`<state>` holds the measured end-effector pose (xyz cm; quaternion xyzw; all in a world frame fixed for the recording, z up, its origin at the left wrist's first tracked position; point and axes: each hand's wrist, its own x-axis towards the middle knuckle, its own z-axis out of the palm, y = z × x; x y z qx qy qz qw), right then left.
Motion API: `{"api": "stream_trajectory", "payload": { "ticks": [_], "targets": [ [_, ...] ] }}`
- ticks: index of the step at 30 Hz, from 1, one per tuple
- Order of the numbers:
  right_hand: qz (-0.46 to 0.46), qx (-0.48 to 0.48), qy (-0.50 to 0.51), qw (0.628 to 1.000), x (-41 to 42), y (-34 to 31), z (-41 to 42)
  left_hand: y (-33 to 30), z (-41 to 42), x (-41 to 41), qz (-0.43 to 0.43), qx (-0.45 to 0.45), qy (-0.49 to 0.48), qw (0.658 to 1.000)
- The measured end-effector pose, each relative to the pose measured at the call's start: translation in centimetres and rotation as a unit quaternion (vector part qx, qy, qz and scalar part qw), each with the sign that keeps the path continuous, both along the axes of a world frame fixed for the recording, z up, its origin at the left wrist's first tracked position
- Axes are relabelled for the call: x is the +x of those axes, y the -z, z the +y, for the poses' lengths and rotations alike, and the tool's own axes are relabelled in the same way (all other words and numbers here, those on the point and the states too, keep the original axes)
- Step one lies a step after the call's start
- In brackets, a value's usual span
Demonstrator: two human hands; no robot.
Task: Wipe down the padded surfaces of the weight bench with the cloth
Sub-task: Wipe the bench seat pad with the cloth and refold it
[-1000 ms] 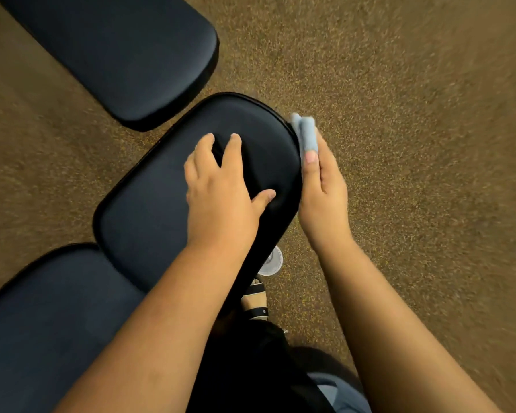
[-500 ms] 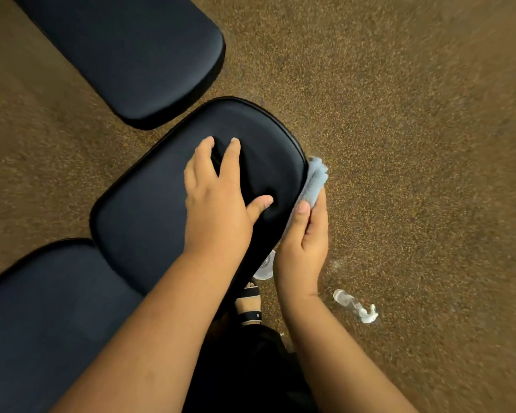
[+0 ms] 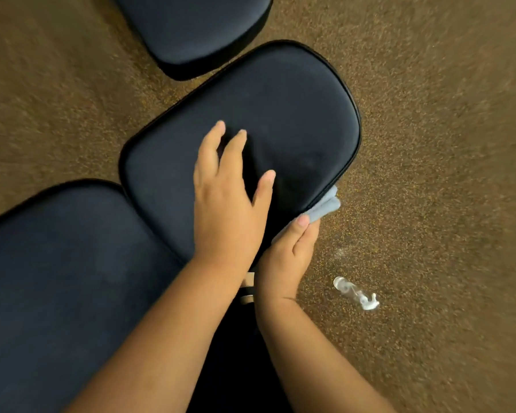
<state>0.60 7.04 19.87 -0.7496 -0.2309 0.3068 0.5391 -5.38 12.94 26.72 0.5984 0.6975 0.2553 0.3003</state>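
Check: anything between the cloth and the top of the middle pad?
Yes. The left hand rests flat on top of the middle pad, covering its near part. The right hand holds the cloth against the pad's right side edge. The rest of the top is bare.

Floor (image 3: 429,144): brown speckled carpet, blurred toward the edges.
Spray bottle (image 3: 355,295): clear, white trigger head, lying on its side on the floor.
Sandal (image 3: 248,289): black straps, partly hidden.

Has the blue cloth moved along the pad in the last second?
Yes. The cloth has slid along the middle pad's right edge, from the far rounded end toward the person.
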Motion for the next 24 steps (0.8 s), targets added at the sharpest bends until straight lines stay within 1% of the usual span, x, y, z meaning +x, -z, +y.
{"api": "stream_trajectory", "payload": {
  "ticks": [3, 7, 10, 13, 15, 16, 18, 20, 22, 24],
  "targets": [
    [0.025, -0.025, 0.007, 0.999, 0.5, -0.4, 0.1, 1.2, -4.9, -2.6, 0.02, 0.0, -0.032, 0.999],
    [-0.018, -0.083, 0.047, 0.995, 3.4, -0.6, 3.4, 2.5, -9.0, -5.5, 0.047, -0.063, -0.055, 0.995],
    [-0.006, -0.091, 0.083, 0.992, 2.9, -0.3, 4.0, 2.8, -10.4, -6.4, 0.053, -0.094, -0.061, 0.992],
    [-0.045, -0.074, 0.034, 0.996, 0.2, 0.3, 1.0, 3.0, -11.0, -6.8, 0.022, -0.118, -0.087, 0.989],
    [-0.075, -0.062, -0.039, 0.995, -2.3, 0.7, -2.4, 3.2, -11.1, -7.1, -0.002, -0.129, -0.104, 0.986],
    [-0.111, -0.071, -0.078, 0.988, -3.4, 0.8, -3.9, 3.3, -11.1, -7.3, -0.007, -0.13, -0.106, 0.986],
    [-0.199, -0.092, -0.156, 0.963, -4.3, 1.1, -6.2, 3.4, -11.0, -7.9, -0.015, -0.13, -0.097, 0.987],
    [-0.302, -0.091, -0.214, 0.925, -3.4, 1.6, -6.5, 3.5, -10.8, -8.6, -0.029, -0.135, -0.088, 0.987],
    [-0.41, -0.091, -0.258, 0.87, -1.8, 1.6, -5.3, 3.6, -10.6, -9.3, -0.042, -0.141, -0.085, 0.985],
    [-0.493, -0.094, -0.292, 0.814, -0.4, 0.7, -2.8, 3.7, -10.5, -9.8, -0.053, -0.145, -0.09, 0.984]
  ]
}}
